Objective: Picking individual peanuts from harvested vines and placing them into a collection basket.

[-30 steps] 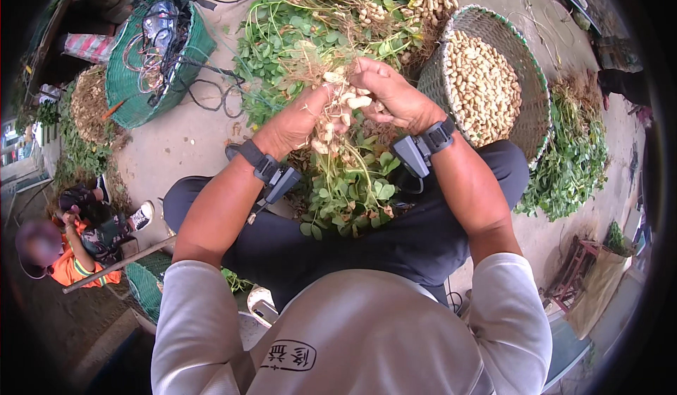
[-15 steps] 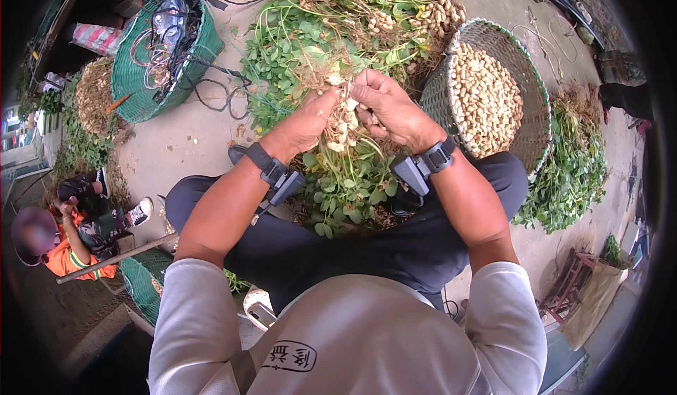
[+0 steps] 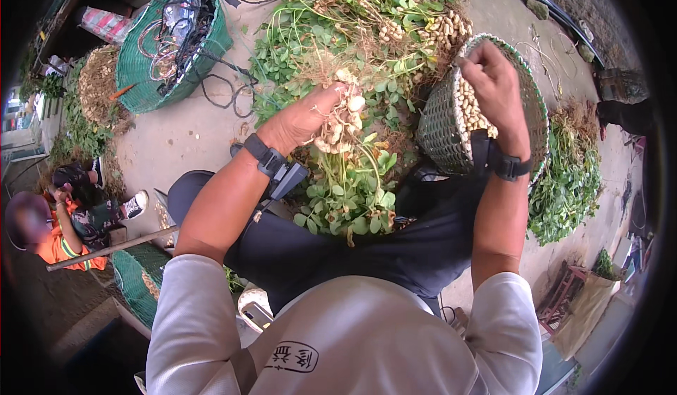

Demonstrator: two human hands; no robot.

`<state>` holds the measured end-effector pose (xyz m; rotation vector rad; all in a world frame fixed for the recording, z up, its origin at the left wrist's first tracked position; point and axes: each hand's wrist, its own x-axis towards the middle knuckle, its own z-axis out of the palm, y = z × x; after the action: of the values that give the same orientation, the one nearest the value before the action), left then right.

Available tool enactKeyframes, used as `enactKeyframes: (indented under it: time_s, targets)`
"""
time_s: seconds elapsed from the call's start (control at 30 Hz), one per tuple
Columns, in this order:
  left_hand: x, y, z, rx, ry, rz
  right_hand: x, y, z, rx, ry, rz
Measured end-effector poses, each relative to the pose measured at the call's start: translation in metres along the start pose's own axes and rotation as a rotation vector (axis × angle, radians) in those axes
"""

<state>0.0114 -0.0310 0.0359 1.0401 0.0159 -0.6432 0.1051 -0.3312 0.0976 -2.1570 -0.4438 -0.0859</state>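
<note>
My left hand (image 3: 302, 119) is closed round the root end of a peanut plant (image 3: 344, 199). Pale pods (image 3: 340, 126) cluster at its fingers, and the leafy stems hang down between my legs. Over the woven basket (image 3: 438, 133) on the right is my right hand (image 3: 498, 88), its fingers curled in. Whatever those fingers hold, if anything, is hidden. Loose peanuts (image 3: 468, 107) fill part of the basket, partly covered from view by my right hand and wrist.
A heap of peanut plants (image 3: 296, 50) lies ahead, with more plants (image 3: 564, 183) right of the basket. At the left stands a green basket (image 3: 151, 88) of cords and a bottle. A seated person (image 3: 60, 233) is at the far left, near another green basket (image 3: 134, 275).
My right hand has left the pods by my left hand and moved right, over the basket. The left hand keeps its hold on the peanut plant.
</note>
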Motion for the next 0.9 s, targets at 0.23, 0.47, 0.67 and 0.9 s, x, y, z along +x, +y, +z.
enactKeyframes:
  time_s: [0.23,0.47,0.67,0.9]
  targets:
    - [-0.001,-0.008,0.002,0.06,0.151,0.055,-0.03,-0.008,-0.025,-0.891,0.248,-0.132]
    - [-0.008,-0.005,0.002,0.062,0.145,0.036,-0.067,-0.069,0.113,0.325,-0.228,0.048]
    - [-0.021,-0.012,-0.005,0.483,0.137,0.288,-0.075,-0.07,0.13,0.312,-0.222,0.092]
    - [-0.039,-0.009,0.0,0.689,0.059,0.266,-0.057,-0.065,0.103,0.171,-0.574,-0.11]
